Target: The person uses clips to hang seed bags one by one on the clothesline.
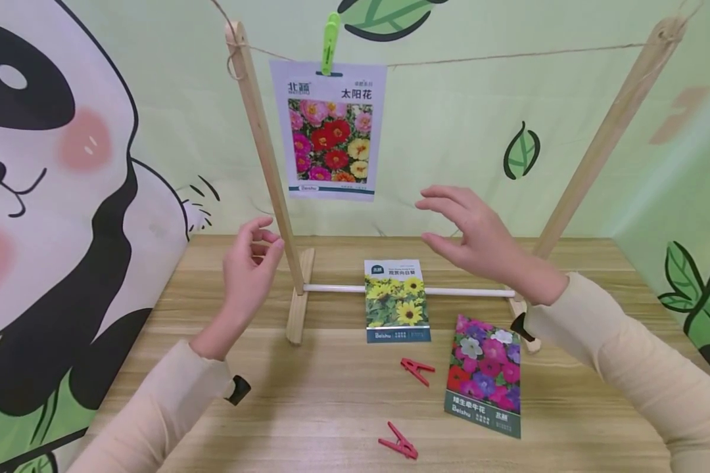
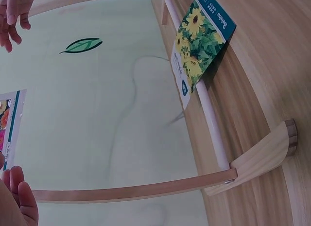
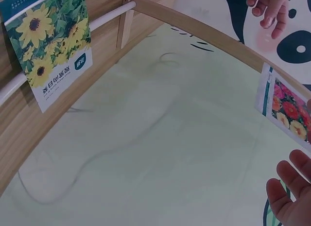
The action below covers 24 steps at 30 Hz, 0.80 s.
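Note:
A seed packet with red, pink and yellow flowers point(image 1: 331, 141) hangs from a twine line point(image 1: 509, 58), held by a green clothespin point(image 1: 329, 45). My left hand point(image 1: 251, 266) hovers beside the left post, fingers loosely bent and holding nothing. To the right of the hanging packet my right hand point(image 1: 470, 230) is raised in the air, thumb and fingers apart, with nothing between them. Below, a sunflower packet point(image 1: 397, 302) leans over the white rod point(image 1: 470, 292). A petunia packet point(image 1: 485, 374) lies on the table at the front right.
Two red clothespins point(image 1: 417, 371) lie on the wooden table point(image 1: 331, 407) in front of the sunflower packet. Wooden posts point(image 1: 266, 151) stand left and right with the twine tied between their tops. Behind is a green backdrop with a panda drawing point(image 1: 53, 197).

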Each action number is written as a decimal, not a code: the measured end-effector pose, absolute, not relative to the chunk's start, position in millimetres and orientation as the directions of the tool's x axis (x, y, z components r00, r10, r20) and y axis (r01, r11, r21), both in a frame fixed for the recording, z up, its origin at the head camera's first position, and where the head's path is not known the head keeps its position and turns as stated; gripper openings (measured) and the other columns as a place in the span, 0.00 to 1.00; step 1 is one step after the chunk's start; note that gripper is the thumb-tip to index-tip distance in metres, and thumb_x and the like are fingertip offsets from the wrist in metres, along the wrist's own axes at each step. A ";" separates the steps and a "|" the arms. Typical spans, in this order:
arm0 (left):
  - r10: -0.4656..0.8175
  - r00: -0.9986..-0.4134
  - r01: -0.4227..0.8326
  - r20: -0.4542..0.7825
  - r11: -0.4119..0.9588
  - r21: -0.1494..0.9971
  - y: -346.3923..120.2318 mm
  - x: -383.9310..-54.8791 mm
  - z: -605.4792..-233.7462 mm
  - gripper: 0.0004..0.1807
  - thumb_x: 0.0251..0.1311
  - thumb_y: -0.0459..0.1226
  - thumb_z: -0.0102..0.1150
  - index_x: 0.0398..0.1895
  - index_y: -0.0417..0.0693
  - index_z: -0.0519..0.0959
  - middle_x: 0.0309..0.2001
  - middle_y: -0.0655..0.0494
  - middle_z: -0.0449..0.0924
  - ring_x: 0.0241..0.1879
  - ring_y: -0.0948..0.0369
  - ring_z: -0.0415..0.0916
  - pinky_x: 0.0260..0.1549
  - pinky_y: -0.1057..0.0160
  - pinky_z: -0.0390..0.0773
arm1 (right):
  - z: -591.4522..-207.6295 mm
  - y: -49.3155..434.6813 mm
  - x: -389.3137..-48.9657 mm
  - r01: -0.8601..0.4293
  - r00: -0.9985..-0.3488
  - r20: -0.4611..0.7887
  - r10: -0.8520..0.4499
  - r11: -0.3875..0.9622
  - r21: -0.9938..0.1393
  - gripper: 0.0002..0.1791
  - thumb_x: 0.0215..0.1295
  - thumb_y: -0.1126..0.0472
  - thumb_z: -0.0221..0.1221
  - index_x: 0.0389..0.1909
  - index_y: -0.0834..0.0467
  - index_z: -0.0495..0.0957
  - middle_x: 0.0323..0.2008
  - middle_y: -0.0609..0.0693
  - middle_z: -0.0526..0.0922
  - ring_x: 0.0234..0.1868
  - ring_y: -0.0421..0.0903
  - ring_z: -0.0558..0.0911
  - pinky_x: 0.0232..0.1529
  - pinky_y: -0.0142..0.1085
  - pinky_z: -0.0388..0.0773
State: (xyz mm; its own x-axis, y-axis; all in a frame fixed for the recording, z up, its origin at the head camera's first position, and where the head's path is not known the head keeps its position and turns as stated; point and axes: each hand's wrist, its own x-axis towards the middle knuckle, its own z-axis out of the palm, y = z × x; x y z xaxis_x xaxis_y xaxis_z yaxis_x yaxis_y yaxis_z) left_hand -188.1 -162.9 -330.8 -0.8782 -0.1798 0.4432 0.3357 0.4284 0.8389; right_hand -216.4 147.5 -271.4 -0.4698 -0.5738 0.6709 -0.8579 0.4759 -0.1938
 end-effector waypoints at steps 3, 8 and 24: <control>-0.176 -0.884 0.329 0.434 0.424 0.844 -162.9 -187.5 -334.4 0.17 0.58 0.33 0.53 0.51 0.42 0.70 0.35 0.48 0.75 0.27 0.68 0.70 0.26 0.77 0.70 | -273.8 147.5 -215.2 -0.856 -0.479 0.662 -0.577 0.474 -0.207 0.21 0.48 0.65 0.64 0.46 0.66 0.74 0.50 0.60 0.74 0.53 0.54 0.71 0.54 0.47 0.69; -0.184 -0.886 0.319 0.426 0.425 0.847 -161.6 -186.7 -340.8 0.17 0.57 0.31 0.53 0.50 0.42 0.70 0.34 0.48 0.75 0.26 0.70 0.70 0.25 0.77 0.71 | -279.4 148.4 -212.5 -0.861 -0.473 0.658 -0.586 0.465 -0.205 0.23 0.47 0.66 0.63 0.48 0.66 0.74 0.50 0.61 0.74 0.53 0.55 0.71 0.53 0.48 0.68; -0.196 -0.891 0.311 0.411 0.398 0.863 -160.4 -186.2 -355.0 0.18 0.55 0.30 0.54 0.50 0.40 0.70 0.34 0.50 0.74 0.26 0.70 0.70 0.25 0.76 0.71 | -301.7 156.4 -210.2 -0.860 -0.480 0.671 -0.565 0.452 -0.234 0.25 0.45 0.66 0.63 0.49 0.65 0.73 0.50 0.60 0.74 0.54 0.55 0.70 0.55 0.48 0.66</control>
State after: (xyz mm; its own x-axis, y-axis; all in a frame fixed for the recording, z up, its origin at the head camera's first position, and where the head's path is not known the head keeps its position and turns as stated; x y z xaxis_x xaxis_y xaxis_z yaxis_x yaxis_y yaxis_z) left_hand -186.2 -160.4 -355.0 -0.8906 -0.1957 0.4106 0.3106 0.3977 0.8633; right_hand -210.2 156.4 -301.7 -0.4799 -0.5650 0.6711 -0.8604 0.4524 -0.2344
